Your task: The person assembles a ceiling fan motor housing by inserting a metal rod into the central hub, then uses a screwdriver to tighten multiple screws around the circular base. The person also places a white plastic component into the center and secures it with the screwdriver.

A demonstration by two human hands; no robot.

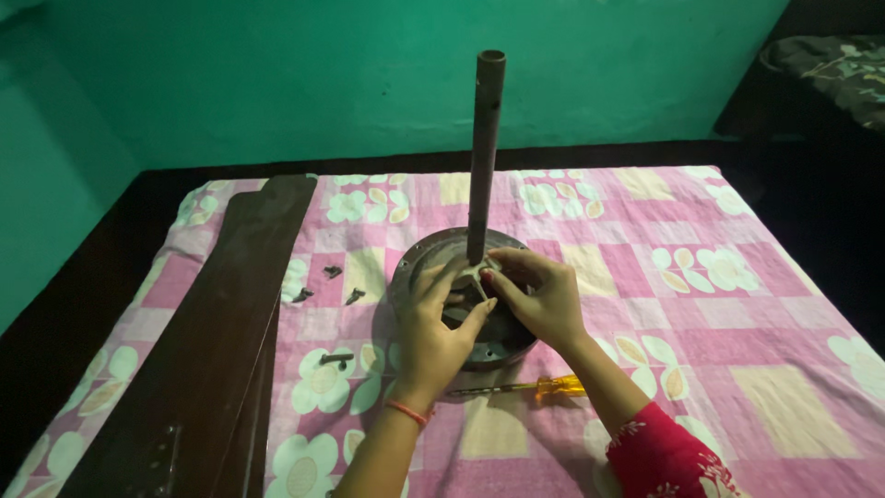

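At frame centre, pale wiring [479, 277] beside the upright brown metal rod [485, 157] is pinched by the left hand [433, 337] and right hand [546, 300], steadied over the round grey motor housing [406, 277].

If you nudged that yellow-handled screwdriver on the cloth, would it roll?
Probably a little: the screwdriver has a rounded handle and thin shaft, lying flat. The soft patterned cloth would likely slow it. It looks stiff and light.
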